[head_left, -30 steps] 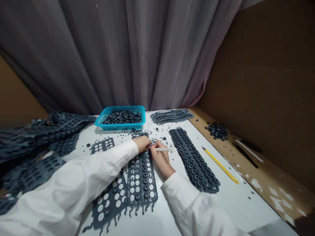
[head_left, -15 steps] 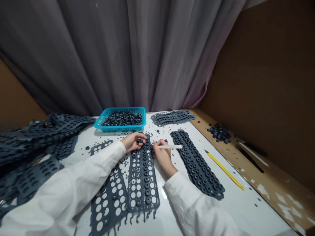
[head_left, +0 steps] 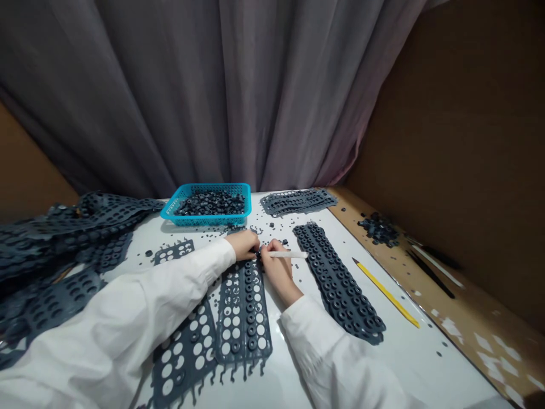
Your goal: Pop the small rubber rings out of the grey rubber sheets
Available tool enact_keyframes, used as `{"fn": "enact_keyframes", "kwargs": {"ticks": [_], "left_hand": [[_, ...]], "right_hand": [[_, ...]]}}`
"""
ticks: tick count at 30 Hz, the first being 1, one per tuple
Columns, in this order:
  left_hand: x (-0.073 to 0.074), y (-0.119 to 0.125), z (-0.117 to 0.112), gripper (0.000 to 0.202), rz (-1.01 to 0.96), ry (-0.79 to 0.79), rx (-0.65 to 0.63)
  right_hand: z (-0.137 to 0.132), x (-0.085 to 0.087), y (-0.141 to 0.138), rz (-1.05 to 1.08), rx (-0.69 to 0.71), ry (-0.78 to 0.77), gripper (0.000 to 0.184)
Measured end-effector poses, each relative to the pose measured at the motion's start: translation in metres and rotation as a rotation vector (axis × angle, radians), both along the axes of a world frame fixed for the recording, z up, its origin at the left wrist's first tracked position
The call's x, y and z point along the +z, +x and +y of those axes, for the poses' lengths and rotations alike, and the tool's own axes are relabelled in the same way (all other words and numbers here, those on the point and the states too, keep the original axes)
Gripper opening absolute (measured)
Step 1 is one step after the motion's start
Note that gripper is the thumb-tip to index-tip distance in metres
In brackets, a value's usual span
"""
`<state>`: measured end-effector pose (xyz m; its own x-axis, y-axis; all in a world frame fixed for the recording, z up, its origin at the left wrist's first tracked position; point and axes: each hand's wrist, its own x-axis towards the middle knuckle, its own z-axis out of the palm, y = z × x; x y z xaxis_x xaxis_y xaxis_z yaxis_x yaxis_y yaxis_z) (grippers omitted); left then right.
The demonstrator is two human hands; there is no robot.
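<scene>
A dark grey rubber sheet (head_left: 242, 315) of rings and punched holes lies lengthwise in front of me on the white table (head_left: 409, 363). My left hand (head_left: 244, 244) is closed, knuckles up, on the sheet's far end; what its fingers pinch is hidden. My right hand (head_left: 276, 267) rests beside it and grips a thin white stick tool (head_left: 287, 254) that points right. The fingertips of both hands meet at the sheet's top edge. A second, emptier sheet (head_left: 187, 355) lies just left under my left sleeve.
A blue basket (head_left: 208, 205) of loose dark rings stands behind the hands. A full ring sheet (head_left: 338, 284) lies to the right, a flat stack (head_left: 298, 201) behind it. A heap of spent sheets (head_left: 51, 244) fills the left. A yellow pencil (head_left: 385, 292) and ring pile (head_left: 377, 227) lie right.
My left hand has closed and drawn back onto the sheet's far end, after lying open with rings near its fingers half a second ago. The right hand stays put with the stick.
</scene>
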<state>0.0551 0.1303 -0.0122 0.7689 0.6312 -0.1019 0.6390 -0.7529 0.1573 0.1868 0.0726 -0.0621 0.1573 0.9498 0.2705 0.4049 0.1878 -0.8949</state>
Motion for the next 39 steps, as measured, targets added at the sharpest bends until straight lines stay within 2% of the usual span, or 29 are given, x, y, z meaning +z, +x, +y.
{"fn": "enact_keyframes", "kwargs": {"ticks": [5,8,11,14,16,18,23,28,33,39], "left_hand": [[-0.001,-0.003,-0.005,0.006,-0.042,-0.008,-0.019],[-0.003,-0.009,-0.005,0.008,-0.211,-0.041,0.036],[-0.001,-0.019,0.001,0.013,-0.605,-0.089,0.325],[0.003,-0.027,0.008,0.019,-0.953,-0.392,0.633],[0.003,-0.028,0.01,0.021,-1.032,-0.616,0.737],[0.001,-0.025,0.01,0.02,-1.028,-0.725,0.782],[-0.008,-0.01,0.009,0.012,-0.939,-0.856,0.811],[-0.007,0.001,0.014,0.017,-0.825,-0.852,0.784],[-0.005,0.001,0.019,0.025,-0.672,-0.687,0.721],[-0.009,-0.002,0.012,0.015,-0.5,-0.352,0.512]], "right_hand": [[0.0,-0.001,0.0,-0.036,-0.009,0.015,0.021],[0.0,-0.001,-0.001,-0.04,-0.006,0.024,0.022],[0.0,-0.001,-0.001,-0.021,-0.017,0.018,0.021],[0.003,-0.002,0.0,0.03,-0.039,-0.001,0.021],[0.006,-0.003,0.001,0.08,-0.039,0.004,0.021],[0.01,-0.004,0.002,0.113,-0.041,0.015,0.021],[0.022,-0.003,0.002,0.112,-0.051,0.009,0.022],[0.027,-0.003,0.0,0.099,-0.026,0.002,0.022],[0.025,-0.005,0.0,0.089,-0.003,0.031,0.02],[0.022,-0.004,0.0,0.056,-0.009,0.024,0.022]]}}
